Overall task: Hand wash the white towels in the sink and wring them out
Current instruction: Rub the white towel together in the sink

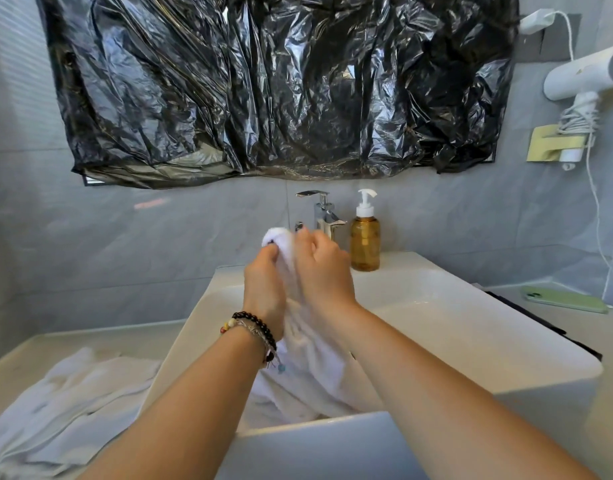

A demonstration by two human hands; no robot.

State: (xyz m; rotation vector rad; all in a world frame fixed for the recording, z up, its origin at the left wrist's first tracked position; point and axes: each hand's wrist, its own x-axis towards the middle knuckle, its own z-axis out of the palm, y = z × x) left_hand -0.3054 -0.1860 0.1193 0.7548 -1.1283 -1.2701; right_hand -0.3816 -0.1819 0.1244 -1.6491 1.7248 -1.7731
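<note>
A white towel (308,368) hangs from my hands down into the white sink (471,327). My left hand (263,289) and my right hand (324,271) both grip its bunched upper part, held close together above the basin in front of the chrome tap (324,213). A rounded end of the towel pokes out above my left hand. On the counter to the left of the sink lies a second white towel (66,400), crumpled.
An amber soap pump bottle (365,237) stands on the sink's back rim, right of the tap. A green phone (564,299) lies on the counter at right. A white hair dryer (582,81) hangs on the right wall. Black plastic sheeting (280,81) covers the mirror.
</note>
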